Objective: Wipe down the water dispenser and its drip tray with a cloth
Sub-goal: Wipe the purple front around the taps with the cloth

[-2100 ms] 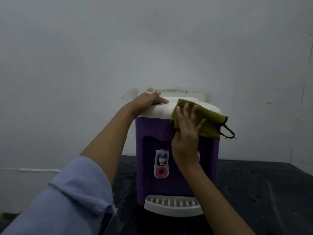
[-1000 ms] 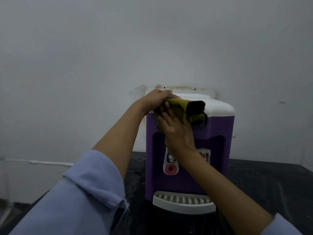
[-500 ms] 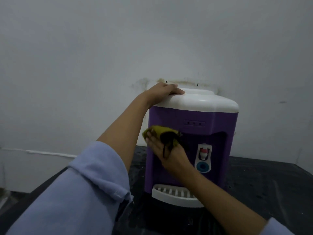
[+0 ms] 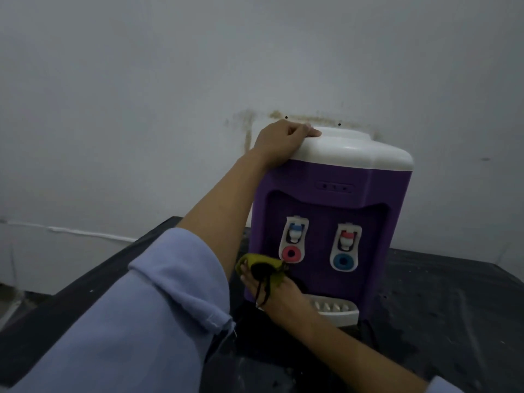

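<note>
A purple water dispenser point(image 4: 377, 199) with a white top stands on a dark table against the wall. It has two taps on its front, one over a red ring and one over a blue ring. Its white slotted drip tray point(image 4: 336, 309) sticks out at the bottom. My left hand point(image 4: 283, 139) rests on the top's left back corner. My right hand point(image 4: 279, 293) presses a bunched olive-green cloth point(image 4: 262, 263) with a black loop against the lower left front of the dispenser, just left of the tray.
The dark table point(image 4: 442, 307) runs to the right and towards me, its left edge dropping off near the wall. A stained white wall point(image 4: 141, 109) stands close behind the dispenser. My light blue sleeve point(image 4: 136, 321) fills the lower left.
My right hand has slid the cloth from the white top down the left front to near the drip tray. My left hand has stayed on the top.
</note>
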